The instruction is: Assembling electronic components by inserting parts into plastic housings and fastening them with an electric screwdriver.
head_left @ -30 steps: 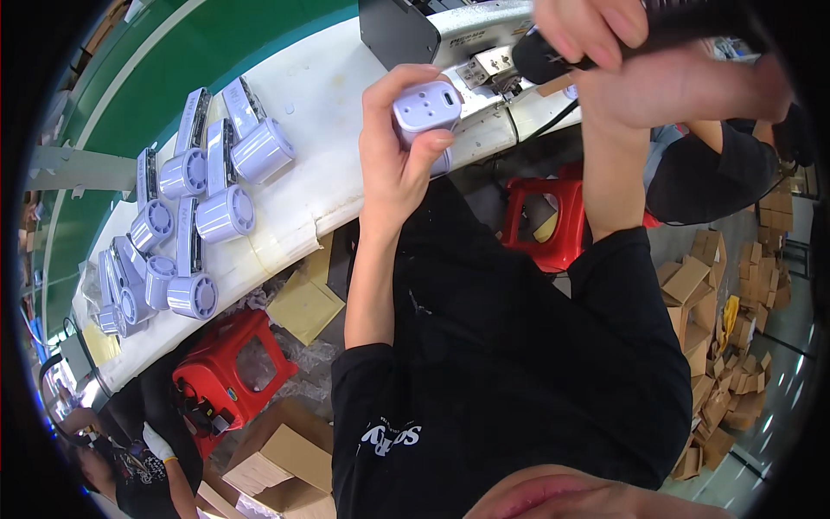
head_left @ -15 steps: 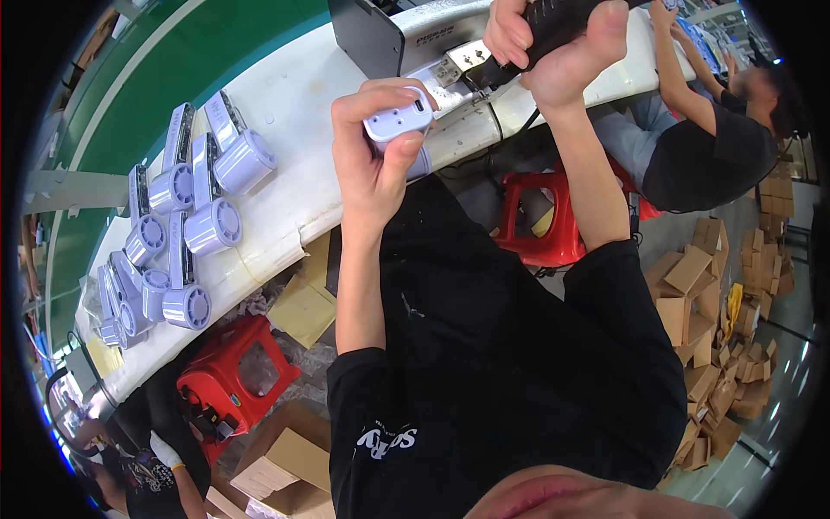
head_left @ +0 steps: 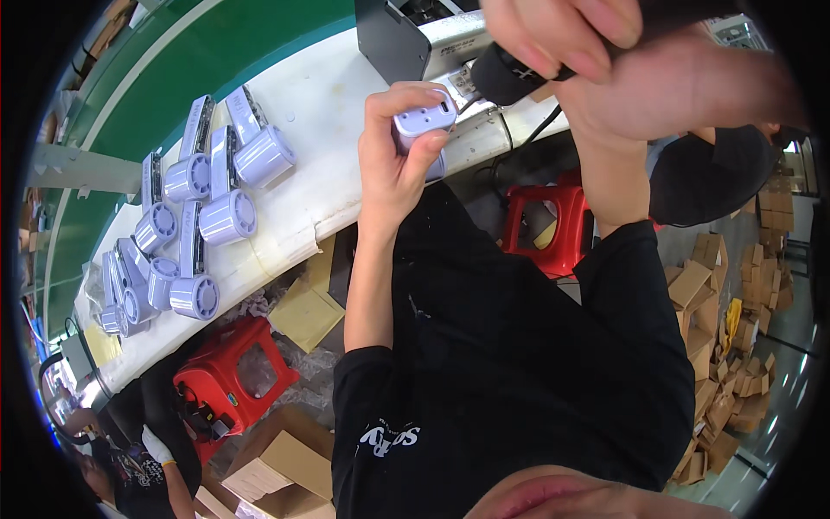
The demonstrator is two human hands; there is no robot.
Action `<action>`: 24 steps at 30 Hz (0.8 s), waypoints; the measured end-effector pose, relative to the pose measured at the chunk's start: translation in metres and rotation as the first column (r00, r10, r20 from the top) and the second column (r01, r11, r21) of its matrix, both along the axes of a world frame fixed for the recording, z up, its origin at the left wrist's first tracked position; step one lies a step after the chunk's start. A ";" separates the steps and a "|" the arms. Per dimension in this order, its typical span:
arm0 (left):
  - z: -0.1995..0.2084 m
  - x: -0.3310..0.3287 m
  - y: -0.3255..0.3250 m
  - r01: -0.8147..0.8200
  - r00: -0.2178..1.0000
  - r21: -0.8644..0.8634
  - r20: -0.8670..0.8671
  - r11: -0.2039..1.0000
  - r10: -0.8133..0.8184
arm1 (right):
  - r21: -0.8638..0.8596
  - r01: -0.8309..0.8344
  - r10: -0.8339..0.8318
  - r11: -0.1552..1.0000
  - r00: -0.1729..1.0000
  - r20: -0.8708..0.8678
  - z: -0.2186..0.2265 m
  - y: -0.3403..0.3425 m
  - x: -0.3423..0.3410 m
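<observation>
My left hand point(head_left: 391, 160) is closed around a lavender handheld fan point(head_left: 422, 119), holding it with its end face up. That end shows small round holes and a dark slot. In my right hand point(head_left: 622, 82) is a black electric screwdriver point(head_left: 512, 76), gripped by its body and slanting down toward the fan. Its bit reaches close to the fan's right edge; I cannot tell whether they touch. Several more lavender fans point(head_left: 226, 216) lie on the white worktable point(head_left: 324, 112) to the left, some with their narrow handles uncovered along one side.
A black and silver device point(head_left: 393, 43) stands at the table's back, behind my hands. Below the table are red stools point(head_left: 549, 229), a black cable point(head_left: 540, 131) and an open cardboard box point(head_left: 290, 463). Co-workers sit at far right and lower left. Flattened cartons point(head_left: 735, 389) pile up at right.
The screwdriver has come down and left, its bit now near the fan's end. My right hand appears larger and nearer. The whole view has shifted slightly, and my left hand keeps its hold.
</observation>
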State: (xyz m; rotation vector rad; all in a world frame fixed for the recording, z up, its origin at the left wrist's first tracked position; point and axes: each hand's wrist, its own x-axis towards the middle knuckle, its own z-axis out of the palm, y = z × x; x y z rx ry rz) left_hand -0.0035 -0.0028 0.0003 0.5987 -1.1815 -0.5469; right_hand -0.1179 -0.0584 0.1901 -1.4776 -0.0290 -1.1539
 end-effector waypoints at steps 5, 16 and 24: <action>-0.003 0.000 0.003 -0.002 1.000 0.029 -0.016 1.000 0.003 | -0.012 -0.007 0.007 1.000 1.000 -0.030 0.004 0.007 0.016; -0.003 0.000 -0.001 -0.026 1.000 0.008 0.001 1.000 0.026 | 0.121 0.193 -0.192 0.974 0.981 -0.019 -0.074 -0.053 -0.010; -0.001 0.000 -0.002 -0.032 0.999 -0.030 0.026 0.999 0.033 | 0.060 0.188 -0.187 0.980 0.982 -0.026 -0.094 -0.059 -0.021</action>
